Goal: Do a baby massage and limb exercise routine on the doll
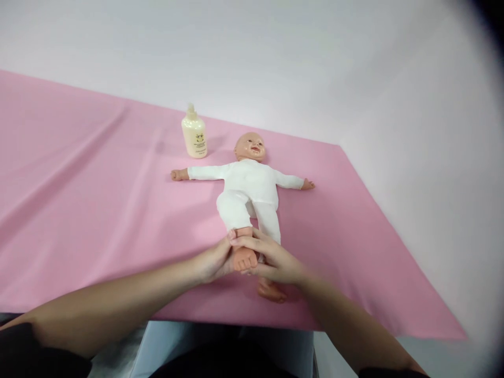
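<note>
1 doll (249, 189), 1 bottle (194, 137), 2 hands (271, 261)

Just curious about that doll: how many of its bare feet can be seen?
2. One foot is held between the left hand and right hand; the other foot lies on the pink cloth beneath the right wrist.

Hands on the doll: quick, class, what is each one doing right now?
Left hand: closed around the doll's foot.
Right hand: fingers laid over the same foot, gripping it from the other side.
</note>
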{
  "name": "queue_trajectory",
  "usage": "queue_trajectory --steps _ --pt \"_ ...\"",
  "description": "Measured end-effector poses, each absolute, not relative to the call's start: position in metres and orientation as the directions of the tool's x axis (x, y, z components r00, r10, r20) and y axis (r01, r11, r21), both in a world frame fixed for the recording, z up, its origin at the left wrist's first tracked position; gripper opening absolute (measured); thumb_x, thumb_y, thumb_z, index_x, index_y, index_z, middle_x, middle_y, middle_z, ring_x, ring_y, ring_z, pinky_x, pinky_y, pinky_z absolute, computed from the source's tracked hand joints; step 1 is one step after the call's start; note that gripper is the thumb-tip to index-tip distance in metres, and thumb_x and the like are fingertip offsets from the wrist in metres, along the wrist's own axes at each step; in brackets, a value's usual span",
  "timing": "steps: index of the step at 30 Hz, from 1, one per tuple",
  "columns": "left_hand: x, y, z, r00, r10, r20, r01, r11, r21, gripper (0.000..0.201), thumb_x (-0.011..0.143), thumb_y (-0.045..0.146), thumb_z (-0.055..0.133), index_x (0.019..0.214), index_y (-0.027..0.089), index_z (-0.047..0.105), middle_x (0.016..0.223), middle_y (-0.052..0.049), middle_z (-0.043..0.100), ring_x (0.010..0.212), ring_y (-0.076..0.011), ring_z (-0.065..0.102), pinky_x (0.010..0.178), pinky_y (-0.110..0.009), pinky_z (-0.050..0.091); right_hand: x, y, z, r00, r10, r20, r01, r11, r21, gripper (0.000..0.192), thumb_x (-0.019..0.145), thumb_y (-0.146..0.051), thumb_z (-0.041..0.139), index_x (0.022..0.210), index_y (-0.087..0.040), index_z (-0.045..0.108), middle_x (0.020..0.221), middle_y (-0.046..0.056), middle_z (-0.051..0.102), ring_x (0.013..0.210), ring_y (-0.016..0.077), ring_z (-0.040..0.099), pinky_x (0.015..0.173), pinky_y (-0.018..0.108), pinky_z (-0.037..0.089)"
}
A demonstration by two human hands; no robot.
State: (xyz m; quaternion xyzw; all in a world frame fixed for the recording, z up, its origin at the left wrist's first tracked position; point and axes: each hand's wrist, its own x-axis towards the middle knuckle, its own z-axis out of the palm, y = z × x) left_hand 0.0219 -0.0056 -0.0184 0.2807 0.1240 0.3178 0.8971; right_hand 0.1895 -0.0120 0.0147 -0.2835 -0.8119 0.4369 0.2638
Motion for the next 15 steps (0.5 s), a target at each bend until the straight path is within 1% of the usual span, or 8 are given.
queue_trajectory --steps 3,7,8,10,12,13,15 --pt "0.018 -0.005 -0.012 0.801 0.598 0.018 -0.514 0.672 0.532 0.052 0.081 0.056 0.060 0.114 0.016 0.061 0.109 -0.010 0.067 0.104 -0.0219 0.062 0.091 -0.034 0.046 0.190 -0.012 0.016 -0.692 0.697 0.186 0.243 0.468 -0.849 0.039 0.091 -0.033 0.053 0.130 -0.030 0.051 0.116 0.005 0.050 0.104 0.0177 0.053 0.093 0.033 0.047" --pt "0.012 -0.004 -0.014 0.848 0.530 -0.002 -0.457 0.734 0.502 0.051 0.080 0.058 0.060 0.104 0.013 0.065 0.095 -0.008 0.067 0.086 -0.0161 0.062 0.077 -0.027 0.045 0.189 -0.014 0.014 -0.655 0.733 0.185 0.304 0.479 -0.824 0.035 0.092 -0.031 0.049 0.127 -0.030 0.052 0.102 0.003 0.051 0.083 0.0138 0.054 0.077 0.029 0.051" --pt "0.011 -0.004 -0.016 0.857 0.516 0.013 -0.450 0.735 0.507 0.049 0.079 0.056 0.063 0.100 0.013 0.066 0.095 -0.008 0.066 0.085 -0.0155 0.060 0.076 -0.027 0.045 0.189 -0.014 0.013 -0.641 0.742 0.193 0.307 0.479 -0.823 0.034 0.091 -0.031 0.050 0.126 -0.030 0.052 0.100 0.003 0.051 0.082 0.0142 0.055 0.075 0.029 0.051" --pt "0.010 -0.005 -0.018 0.873 0.485 0.050 -0.432 0.723 0.539 0.042 0.073 0.049 0.072 0.095 0.013 0.067 0.099 -0.007 0.064 0.089 -0.0159 0.058 0.079 -0.028 0.044 0.189 -0.015 0.011 -0.619 0.753 0.221 0.290 0.481 -0.827 0.035 0.088 -0.032 0.056 0.123 -0.030 0.053 0.100 0.003 0.053 0.083 0.0163 0.056 0.075 0.031 0.052" --pt "0.010 -0.005 -0.017 0.889 0.453 0.064 -0.402 0.706 0.584 0.038 0.069 0.039 0.077 0.095 0.013 0.067 0.101 -0.007 0.061 0.094 -0.0169 0.055 0.082 -0.029 0.043 0.189 -0.015 0.009 -0.609 0.756 0.239 0.276 0.484 -0.830 0.038 0.083 -0.033 0.062 0.120 -0.030 0.054 0.101 0.004 0.056 0.086 0.0189 0.059 0.078 0.033 0.052" --pt "0.010 -0.005 -0.016 0.894 0.443 0.059 -0.387 0.701 0.599 0.038 0.068 0.036 0.078 0.096 0.013 0.066 0.100 -0.007 0.061 0.094 -0.0172 0.055 0.081 -0.029 0.043 0.188 -0.015 0.008 -0.608 0.756 0.241 0.272 0.484 -0.831 0.039 0.081 -0.034 0.064 0.119 -0.031 0.054 0.101 0.004 0.058 0.087 0.0195 0.059 0.079 0.033 0.052" --pt "0.010 -0.005 -0.014 0.895 0.444 0.044 -0.372 0.687 0.624 0.038 0.067 0.035 0.078 0.096 0.014 0.066 0.093 -0.006 0.061 0.091 -0.0172 0.054 0.079 -0.029 0.042 0.187 -0.015 0.006 -0.605 0.759 0.240 0.273 0.481 -0.833 0.040 0.079 -0.037 0.066 0.117 -0.031 0.054 0.102 0.004 0.060 0.087 0.0191 0.061 0.078 0.033 0.052"
